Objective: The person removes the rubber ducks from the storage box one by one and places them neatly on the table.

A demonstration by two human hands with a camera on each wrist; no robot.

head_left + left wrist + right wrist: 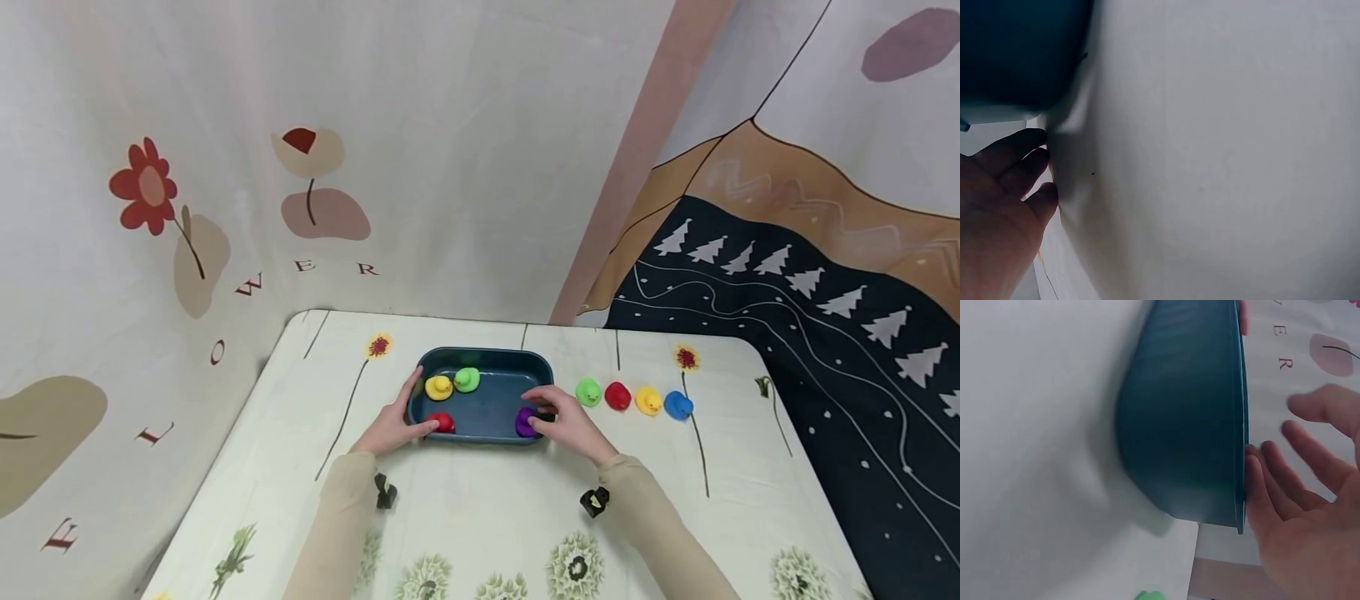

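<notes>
A dark blue rectangular tub [487,410] stands on the table in the head view. At its left end is my left hand [392,427], long fingers extended along the wall and the thumb reaching over the front corner by a red toy duck [446,422]. Over the right end hovers my right hand [568,428], thumb and fingers spread beside a purple toy duck [524,423] in the front right corner. In the right wrist view, the fingers [1261,494] lie at the rim with nothing between them and the thumb. A yellow duck [438,387] and a green duck [467,380] sit inside, back left.
Right of the tub, a row of ducks stands on the table: green [588,392], red [618,396], yellow [648,401] and blue [678,406]. A flower-print cloth [465,508] covers the table. Printed fabric walls [450,167] rise behind it.
</notes>
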